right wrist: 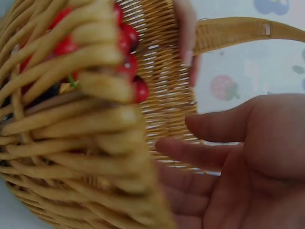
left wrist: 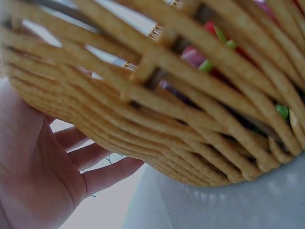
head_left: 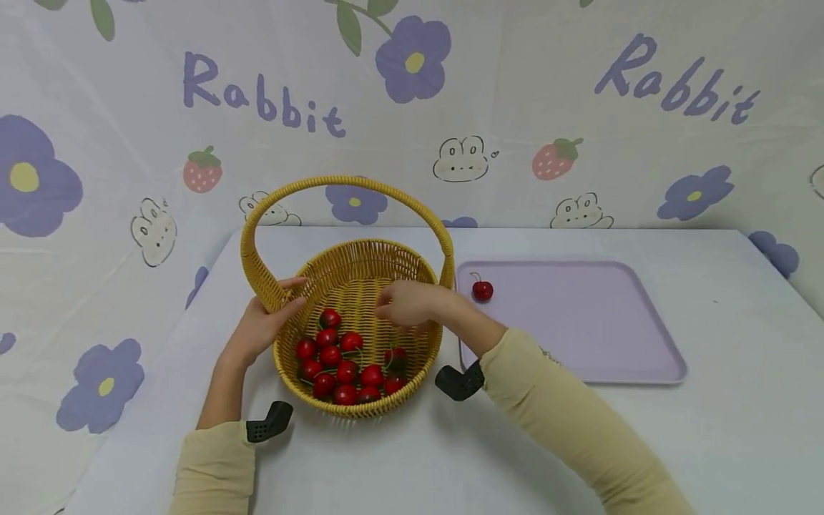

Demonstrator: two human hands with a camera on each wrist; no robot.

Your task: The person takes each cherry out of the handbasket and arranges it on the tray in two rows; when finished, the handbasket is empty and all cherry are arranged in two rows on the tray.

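Observation:
A yellow woven basket (head_left: pixel 360 411) with a tall arched handle stands tilted toward the front, with several red cherries (head_left: pixel 347 372) gathered in its near part. At its left side, my left hand (head_left: pixel 265 322) grips the rim by the base of the handle, thumb over the inside; in the left wrist view the fingers reach behind the weave. My right hand (head_left: pixel 408 304) is over the basket's right half, above the bare woven bottom. The right wrist view shows thumb and forefinger apart, with nothing between them.
To the right of the basket lies a lilac tray (head_left: pixel 579 315), with a single cherry (head_left: pixel 483 290) on its left end and a bit of stem showing past the right sleeve (head_left: pixel 560 400). A patterned cloth (head_left: pixel 399 129) hangs behind the white table (head_left: pixel 360 472).

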